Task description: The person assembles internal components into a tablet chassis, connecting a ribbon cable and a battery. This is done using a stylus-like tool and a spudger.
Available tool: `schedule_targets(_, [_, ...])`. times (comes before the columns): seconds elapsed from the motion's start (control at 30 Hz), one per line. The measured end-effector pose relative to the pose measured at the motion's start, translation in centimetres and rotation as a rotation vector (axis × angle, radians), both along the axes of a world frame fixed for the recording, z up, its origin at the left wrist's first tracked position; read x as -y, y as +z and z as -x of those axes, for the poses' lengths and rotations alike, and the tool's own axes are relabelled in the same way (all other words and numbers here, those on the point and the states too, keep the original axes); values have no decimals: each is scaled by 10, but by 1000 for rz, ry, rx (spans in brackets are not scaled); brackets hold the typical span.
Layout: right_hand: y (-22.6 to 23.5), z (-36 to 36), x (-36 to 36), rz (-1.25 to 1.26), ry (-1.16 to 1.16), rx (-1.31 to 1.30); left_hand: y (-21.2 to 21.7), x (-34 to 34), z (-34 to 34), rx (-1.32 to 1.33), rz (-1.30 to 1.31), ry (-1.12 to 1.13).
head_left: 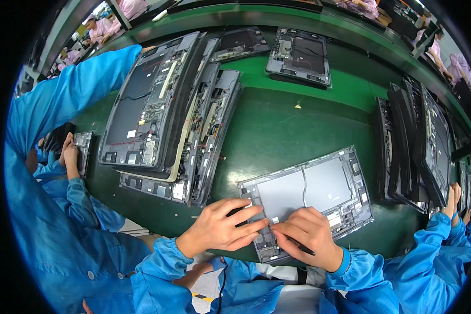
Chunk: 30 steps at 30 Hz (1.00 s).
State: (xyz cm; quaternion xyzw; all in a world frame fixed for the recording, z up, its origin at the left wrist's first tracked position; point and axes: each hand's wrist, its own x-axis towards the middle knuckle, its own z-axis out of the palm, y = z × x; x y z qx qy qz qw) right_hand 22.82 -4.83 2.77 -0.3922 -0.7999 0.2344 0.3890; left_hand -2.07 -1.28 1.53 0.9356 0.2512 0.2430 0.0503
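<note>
An opened tablet housing (277,193), with a grey battery panel and a cable across its middle, lies slightly tilted on the green bench in front of me. My left hand (226,225) reaches over its left end, fingers stretched apart and fingertips touching the inner parts near the edge. Bent over the near edge, my right hand (313,238) pinches a slim black pen-like tool (300,245). Its fingertips are close to those of my left hand. The tool's working tip is hidden by my fingers, so its exact kind is unclear.
A tall stack of opened tablets (146,104) stands at left, with a co-worker's blue sleeve (73,86) reaching behind it. Another stack (418,141) leans at right, near another person's hands. At the back lies a tablet housing (298,55) below a metal shelf rail (277,15).
</note>
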Motion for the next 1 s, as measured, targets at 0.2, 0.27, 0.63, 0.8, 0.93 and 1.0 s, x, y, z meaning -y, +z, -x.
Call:
schedule_targets(0.2, [0, -4, 4, -10, 37, 32, 0, 5, 0, -23, 18, 38])
schedule_targets(0.27, [0, -4, 4, -13, 25, 39, 0, 9, 0, -14, 32, 55])
schedule_targets(0.63, [1, -17, 6, -41, -89, 70, 7, 33, -6, -129, 57, 110])
schedule_targets(0.8, [-6, -31, 9, -61, -109, 49, 6, 33, -5, -106, 57, 103])
schedule_targets(0.93, [-2, -29, 9, -93, -109, 66, 4, 32, -6, -82, 67, 99])
schedule_targets(1.0, [2, -28, 12, -100, -130, 116, 6, 33, -7, -71, 84, 103])
